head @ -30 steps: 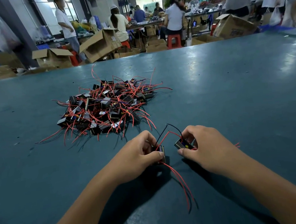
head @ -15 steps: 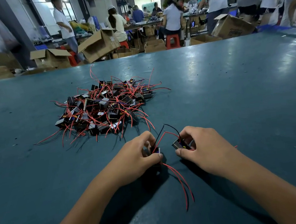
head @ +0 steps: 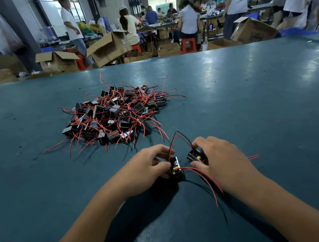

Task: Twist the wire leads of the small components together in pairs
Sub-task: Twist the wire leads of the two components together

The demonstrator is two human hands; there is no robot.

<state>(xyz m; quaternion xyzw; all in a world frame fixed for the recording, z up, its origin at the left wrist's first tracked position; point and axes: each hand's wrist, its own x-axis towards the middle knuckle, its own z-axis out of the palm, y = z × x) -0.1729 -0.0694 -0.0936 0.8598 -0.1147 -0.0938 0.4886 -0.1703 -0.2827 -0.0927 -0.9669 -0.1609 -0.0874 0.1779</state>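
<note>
My left hand (head: 147, 166) grips a small black component (head: 176, 168) with a yellow part on its face, low over the teal table (head: 250, 102). My right hand (head: 218, 158) pinches a second black component (head: 194, 156) just to the right of it. A red and a black lead rise from each component and meet at a peak (head: 176, 133) above the gap between my hands. Two long red leads (head: 209, 182) trail from the left component toward me. More red leads (head: 253, 157) stick out past my right hand.
A heap of similar black components with red leads (head: 115, 115) lies on the table beyond my left hand. Past the far edge stand open cardboard boxes (head: 108, 47), red stools (head: 187, 45) and several people at other benches.
The left component has turned so its yellow-marked face shows more plainly. Both hands have stayed in place, and the joined leads still stand up between them.
</note>
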